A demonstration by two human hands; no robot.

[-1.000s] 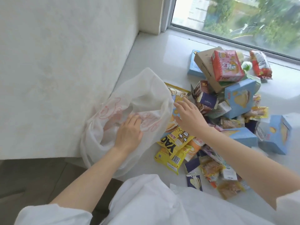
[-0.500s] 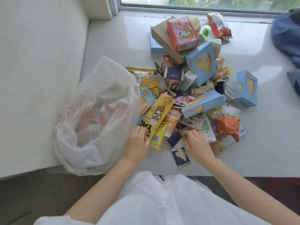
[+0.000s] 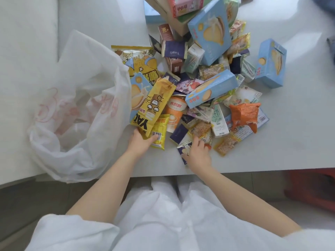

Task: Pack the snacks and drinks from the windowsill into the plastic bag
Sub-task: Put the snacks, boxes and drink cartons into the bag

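Note:
A white plastic bag with pink print lies open on the left of the white windowsill. To its right is a heap of snack packets, boxes and drink cartons. My left hand grips the near end of a long yellow packet and a smaller yellow packet beside it. My right hand rests on a small dark blue packet at the near edge of the heap, fingers curled over it and an orange-tinted sachet.
Several light blue biscuit boxes and a brown carton sit farther back. An orange packet and a white milk carton lie to the right. A red stool stands below the sill.
My head has tilted down, so the heap looks closer. My left hand has closed on the yellow packets. My right hand has slid onto the small dark blue packet.

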